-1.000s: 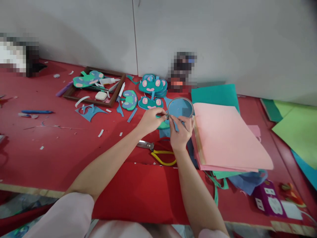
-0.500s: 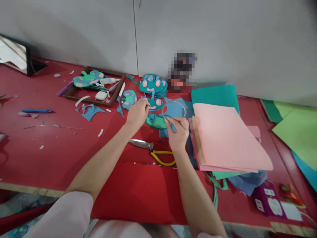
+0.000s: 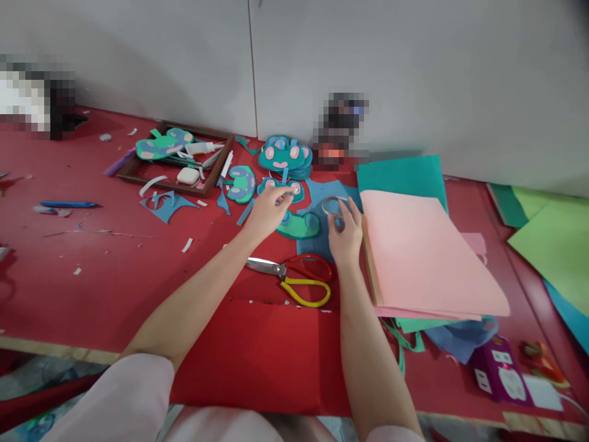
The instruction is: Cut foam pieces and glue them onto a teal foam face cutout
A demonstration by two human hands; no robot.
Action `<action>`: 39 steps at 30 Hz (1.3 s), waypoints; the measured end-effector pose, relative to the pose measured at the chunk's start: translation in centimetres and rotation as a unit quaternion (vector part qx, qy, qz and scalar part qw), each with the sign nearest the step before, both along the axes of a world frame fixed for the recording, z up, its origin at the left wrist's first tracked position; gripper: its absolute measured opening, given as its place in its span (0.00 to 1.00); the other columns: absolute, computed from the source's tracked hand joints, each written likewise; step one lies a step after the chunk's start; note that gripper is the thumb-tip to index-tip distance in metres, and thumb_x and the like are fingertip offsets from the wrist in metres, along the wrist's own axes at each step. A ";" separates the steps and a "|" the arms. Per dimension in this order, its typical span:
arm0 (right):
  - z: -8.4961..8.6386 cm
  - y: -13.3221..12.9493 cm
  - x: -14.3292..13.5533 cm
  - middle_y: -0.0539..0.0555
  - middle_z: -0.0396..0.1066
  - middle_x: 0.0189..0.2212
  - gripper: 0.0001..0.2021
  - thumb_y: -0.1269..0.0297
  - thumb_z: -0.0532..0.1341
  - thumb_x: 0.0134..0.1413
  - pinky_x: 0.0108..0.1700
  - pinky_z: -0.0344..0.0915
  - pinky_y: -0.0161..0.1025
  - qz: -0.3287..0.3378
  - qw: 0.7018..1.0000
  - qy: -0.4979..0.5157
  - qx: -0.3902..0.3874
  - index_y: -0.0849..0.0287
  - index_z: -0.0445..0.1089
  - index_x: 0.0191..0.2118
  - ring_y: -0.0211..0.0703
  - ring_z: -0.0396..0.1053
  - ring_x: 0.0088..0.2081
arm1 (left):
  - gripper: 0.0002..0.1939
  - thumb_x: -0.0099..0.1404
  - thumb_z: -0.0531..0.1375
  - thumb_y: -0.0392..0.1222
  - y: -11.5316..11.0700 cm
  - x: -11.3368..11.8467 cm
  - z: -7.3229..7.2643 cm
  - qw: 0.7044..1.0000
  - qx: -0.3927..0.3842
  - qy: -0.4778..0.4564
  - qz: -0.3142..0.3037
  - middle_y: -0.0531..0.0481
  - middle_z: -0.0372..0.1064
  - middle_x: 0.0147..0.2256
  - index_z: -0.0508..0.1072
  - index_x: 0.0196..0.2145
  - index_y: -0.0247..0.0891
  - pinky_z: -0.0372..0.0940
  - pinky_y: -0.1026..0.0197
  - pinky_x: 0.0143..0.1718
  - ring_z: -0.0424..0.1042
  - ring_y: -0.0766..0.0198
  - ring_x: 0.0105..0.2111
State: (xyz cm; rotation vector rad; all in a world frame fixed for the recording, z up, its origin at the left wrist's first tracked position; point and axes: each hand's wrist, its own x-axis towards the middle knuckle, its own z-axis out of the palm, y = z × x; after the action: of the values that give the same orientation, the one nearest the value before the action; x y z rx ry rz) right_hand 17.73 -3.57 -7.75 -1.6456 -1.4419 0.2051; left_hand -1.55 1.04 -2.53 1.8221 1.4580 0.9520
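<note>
My left hand (image 3: pixel 270 212) is closed in a pinch above a teal cut-out with pink ovals (image 3: pixel 300 195); whatever its fingertips hold is too small to make out. A thin ring that looks like a roll of tape (image 3: pixel 323 205) sits low over a blue sheet (image 3: pixel 327 187), with the fingers of my right hand (image 3: pixel 345 236) around its near edge. Between the hands lies a green cut-out with blue circles (image 3: pixel 299 227), partly covered by my left fingers. Scissors with one red and one yellow handle (image 3: pixel 306 293) lie just in front.
Stacked teal cut-outs (image 3: pixel 285 156) stand by the wall. A brown frame (image 3: pixel 175 184) at left holds a tube and small tools. Pink sheets (image 3: pixel 418 252) are piled at right, near a purple power socket (image 3: pixel 499 371). A blue pen (image 3: pixel 69 205) lies far left.
My right hand has moved right and lowered the ring, now flatter, onto or just above the blue sheet. My left hand has shifted right over the cut-outs. The scissors' red handle is now uncovered.
</note>
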 end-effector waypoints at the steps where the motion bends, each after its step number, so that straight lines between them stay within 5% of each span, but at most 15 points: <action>1: 0.2 -0.1 -0.1 0.63 0.63 0.54 0.18 0.67 0.55 0.55 0.40 0.71 0.41 -0.005 1.000 -0.012 0.006 0.59 0.69 0.51 0.48 0.66 0.51 | 0.14 0.64 0.54 0.38 -0.2 0.3 -0.3 1.000 -0.016 -0.017 -0.008 0.46 0.71 0.41 0.73 0.46 0.38 0.65 0.61 0.43 0.70 0.65 0.38; 5: 1.1 -0.5 -0.5 0.62 0.68 0.44 0.13 0.70 0.55 0.53 0.36 0.69 0.39 -0.041 0.999 -0.006 0.019 0.61 0.73 0.43 0.43 0.70 0.38 | 0.20 0.63 0.55 0.40 -0.9 1.6 -2.4 0.991 -0.077 -0.098 -0.040 0.50 0.71 0.32 0.66 0.54 0.39 0.65 0.64 0.36 0.70 0.66 0.31; 8: 1.5 -0.7 -1.0 0.59 0.68 0.38 0.11 0.67 0.55 0.55 0.33 0.68 0.38 -0.047 0.999 0.013 -0.007 0.62 0.72 0.40 0.37 0.67 0.27 | 0.17 0.65 0.51 0.41 -1.1 2.1 -3.6 0.970 -0.128 -0.206 -0.022 0.55 0.64 0.22 0.68 0.50 0.38 0.62 0.66 0.27 0.64 0.69 0.22; 14: 1.6 -0.9 -1.9 0.57 0.71 0.34 0.10 0.66 0.54 0.57 0.35 0.66 0.36 -0.020 0.999 -0.011 -0.031 0.61 0.71 0.40 0.40 0.69 0.32 | 0.24 0.67 0.46 0.55 -0.7 1.2 -3.5 0.898 -0.214 -0.384 0.014 0.53 0.60 0.19 0.73 0.37 0.33 0.58 0.67 0.21 0.60 0.71 0.17; 24: 1.6 -1.4 -3.1 0.54 0.65 0.34 0.14 0.52 0.62 0.49 0.28 0.60 0.35 0.002 0.988 -0.130 -0.079 0.58 0.68 0.33 0.41 0.65 0.31 | 0.31 0.67 0.42 0.60 -0.6 1.2 -3.6 0.890 -0.236 -0.390 0.015 0.55 0.58 0.17 0.73 0.42 0.31 0.57 0.67 0.20 0.59 0.71 0.16; 39: 1.5 -1.3 -2.8 0.54 0.68 0.37 0.11 0.56 0.63 0.49 0.24 0.52 0.33 0.005 0.980 -0.151 -0.128 0.58 0.69 0.35 0.37 0.65 0.26 | 0.27 0.69 0.44 0.55 -0.7 1.2 -3.6 0.880 -0.227 -0.416 0.017 0.55 0.59 0.17 0.73 0.42 0.30 0.57 0.67 0.19 0.60 0.71 0.16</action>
State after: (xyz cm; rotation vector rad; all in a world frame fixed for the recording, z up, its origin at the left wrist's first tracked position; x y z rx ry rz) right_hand 14.93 -4.82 -6.28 -1.9425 -1.7077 0.1546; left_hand -0.36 0.33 -6.09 0.8586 1.0260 1.0977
